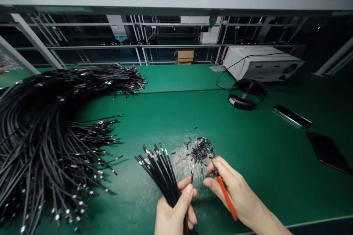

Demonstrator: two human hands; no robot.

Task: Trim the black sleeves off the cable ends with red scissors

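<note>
My left hand is closed around a bundle of black cables, their ends fanned up and to the left, several with whitish bands near the tips. Between its thumb and forefinger one cable end stands apart, with a pale tip. Just to the right, my right hand grips a slim tool with an orange handle; its dark metal end shows by the fingertips, and its exact kind is unclear. Beyond both hands lies a pile of short black sleeve-like pieces amid pale shreds on the green tabletop.
A large heap of black cables covers the left side. At the back right are a white equipment box and a black headband-like device with a cord. A phone and a dark flat object lie at right.
</note>
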